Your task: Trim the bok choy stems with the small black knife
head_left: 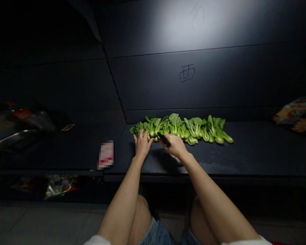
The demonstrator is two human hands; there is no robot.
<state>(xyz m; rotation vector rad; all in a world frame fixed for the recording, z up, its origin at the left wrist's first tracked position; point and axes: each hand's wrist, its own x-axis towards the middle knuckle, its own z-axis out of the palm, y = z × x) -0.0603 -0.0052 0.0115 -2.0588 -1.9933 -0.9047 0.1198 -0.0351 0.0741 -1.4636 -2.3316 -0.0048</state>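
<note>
A row of green bok choy (174,126) lies along the back of a dark shelf (244,158), leaves toward the rear panel and pale stem ends toward me. At the left end of the row, my left hand (142,144) rests with its fingers spread, touching the nearest stems. My right hand (176,146) is wrapped round what looks like a spray bottle (164,139). Its black head points up and left toward the vegetables. Most of the body is hidden by my hand, with a clear shiny part showing beneath it.
Left of the row lies a blurred-out pinkish card (105,155). Farther left are a small card (68,127) and some packages (32,117). At the far right sits a colourful bag (297,114). More packets (60,185) show on a lower shelf. A dark panel (153,81) rises behind.
</note>
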